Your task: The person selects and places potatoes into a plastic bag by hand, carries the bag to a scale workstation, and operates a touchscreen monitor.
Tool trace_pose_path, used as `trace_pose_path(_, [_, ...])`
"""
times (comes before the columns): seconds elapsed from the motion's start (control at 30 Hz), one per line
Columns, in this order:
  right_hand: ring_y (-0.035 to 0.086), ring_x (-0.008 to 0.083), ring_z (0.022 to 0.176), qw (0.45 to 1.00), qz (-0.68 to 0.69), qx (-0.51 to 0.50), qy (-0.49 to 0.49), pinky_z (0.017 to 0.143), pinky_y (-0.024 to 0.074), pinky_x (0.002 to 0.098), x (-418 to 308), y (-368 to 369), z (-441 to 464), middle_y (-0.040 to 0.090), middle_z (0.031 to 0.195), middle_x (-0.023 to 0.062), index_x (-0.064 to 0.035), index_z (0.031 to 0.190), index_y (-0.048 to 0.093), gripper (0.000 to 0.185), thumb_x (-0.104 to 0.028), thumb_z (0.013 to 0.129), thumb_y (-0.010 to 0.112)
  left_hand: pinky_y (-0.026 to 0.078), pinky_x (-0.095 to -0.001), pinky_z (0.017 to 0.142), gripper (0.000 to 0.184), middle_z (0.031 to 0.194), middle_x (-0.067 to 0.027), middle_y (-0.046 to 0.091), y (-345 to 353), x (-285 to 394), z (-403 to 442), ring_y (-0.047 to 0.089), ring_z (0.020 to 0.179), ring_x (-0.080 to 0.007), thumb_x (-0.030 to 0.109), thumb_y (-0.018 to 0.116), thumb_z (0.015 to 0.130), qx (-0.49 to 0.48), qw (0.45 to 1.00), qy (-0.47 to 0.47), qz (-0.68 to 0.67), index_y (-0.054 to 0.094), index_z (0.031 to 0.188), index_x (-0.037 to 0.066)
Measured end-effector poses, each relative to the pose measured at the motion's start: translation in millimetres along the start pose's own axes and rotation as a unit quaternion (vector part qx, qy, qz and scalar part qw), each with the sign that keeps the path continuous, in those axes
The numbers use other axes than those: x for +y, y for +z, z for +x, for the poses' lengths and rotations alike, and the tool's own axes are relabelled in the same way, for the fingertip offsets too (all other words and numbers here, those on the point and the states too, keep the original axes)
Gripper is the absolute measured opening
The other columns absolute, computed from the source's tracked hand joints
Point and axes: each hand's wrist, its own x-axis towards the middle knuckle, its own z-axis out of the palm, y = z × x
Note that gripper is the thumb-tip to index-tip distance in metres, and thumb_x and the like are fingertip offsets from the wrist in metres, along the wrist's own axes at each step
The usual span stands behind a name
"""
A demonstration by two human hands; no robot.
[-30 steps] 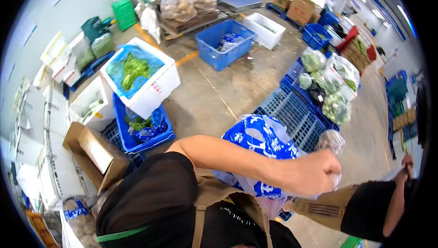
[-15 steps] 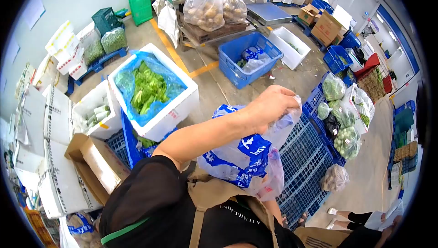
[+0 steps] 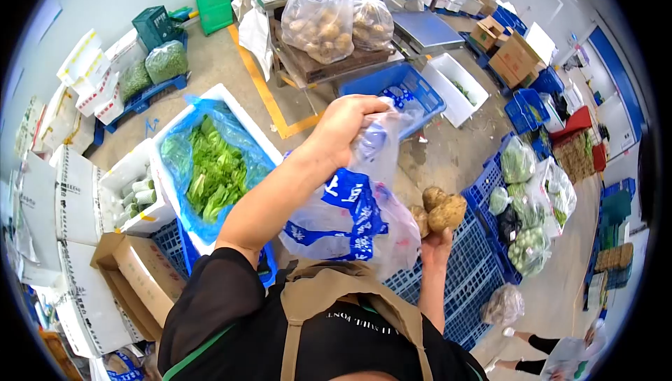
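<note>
My left hand (image 3: 350, 125) is closed around the gathered top of a clear plastic bag with blue print (image 3: 343, 216). The bag hangs in front of my apron, and what it contains is hard to make out. To its right, my right hand (image 3: 437, 242) holds up potatoes (image 3: 446, 211), three of them showing, brown and rounded. The potatoes sit close beside the bag's right side; whether they touch it I cannot tell. Below them lies a blue slatted pallet (image 3: 462, 269).
A foam box of leafy greens (image 3: 217, 171) stands at left, near an open cardboard box (image 3: 143, 276). Ahead are a blue crate (image 3: 420, 90) and bags of potatoes (image 3: 318, 27) on a cart. Bagged vegetables (image 3: 528, 248) lie at right. Another person (image 3: 553, 353) is at lower right.
My right hand, hidden behind the bag before, now shows at the right with potatoes in it. My left hand and the bag have shifted left in view.
</note>
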Motion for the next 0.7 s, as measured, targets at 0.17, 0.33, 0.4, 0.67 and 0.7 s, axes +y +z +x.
trace_pose_path(0.17, [0.041,0.0302,0.125,0.992,-0.080,-0.099,0.003,0.099,0.0389,0.0516,-47,31,160,0.037,0.139,0.0119,-0.0108,0.141,0.026,0.090,-0.040,0.069,0.071,0.049,-0.0254,0.052,0.014,0.069,-0.0035,0.062,-54,20,80,0.058,0.054,-0.0121,0.012,0.055,0.083,0.073,0.995,-0.012,-0.069,0.062,0.088,0.001])
trace_pose_path(0.33, [0.040,0.0308,0.125,0.967,-0.117,-0.227,0.020,0.101,0.0376,0.0509,-67,127,337,0.039,0.136,0.0109,-0.0096,0.139,0.028,0.086,-0.039,0.070,0.071,0.044,-0.0257,0.045,0.010,0.065,-0.0029,0.057,-103,34,129,0.053,0.050,-0.0121,0.012,0.054,0.085,0.177,0.972,0.003,-0.153,0.058,0.081,0.004])
trace_pose_path(0.4, [0.042,0.0321,0.123,0.952,-0.090,-0.290,0.025,0.099,0.0394,0.0535,-58,179,403,0.040,0.135,0.0110,-0.0097,0.138,0.029,0.082,-0.036,0.072,0.070,0.044,-0.0260,0.045,0.010,0.066,-0.0036,0.058,-132,30,150,0.054,0.050,-0.0126,0.012,0.054,0.085,0.212,0.964,0.012,-0.163,0.058,0.084,0.003])
trace_pose_path(0.67, [0.055,0.0328,0.109,0.923,-0.067,-0.377,0.051,0.077,0.0501,0.0607,6,383,626,0.050,0.124,0.0112,-0.0095,0.129,0.043,0.060,-0.031,0.078,0.066,0.054,-0.0309,0.059,0.017,0.082,-0.0113,0.063,-201,58,192,0.063,0.065,-0.0192,0.010,0.051,0.086,0.223,0.955,0.070,-0.183,0.056,0.095,-0.003])
trace_pose_path(0.7, [0.056,0.0325,0.106,0.928,-0.080,-0.362,0.042,0.076,0.0498,0.0620,17,402,654,0.052,0.121,0.0106,-0.0107,0.127,0.045,0.059,-0.031,0.076,0.068,0.054,-0.0310,0.060,0.017,0.082,-0.0115,0.064,-210,65,198,0.063,0.066,-0.0193,0.010,0.051,0.086,0.223,0.953,0.073,-0.190,0.056,0.096,-0.003])
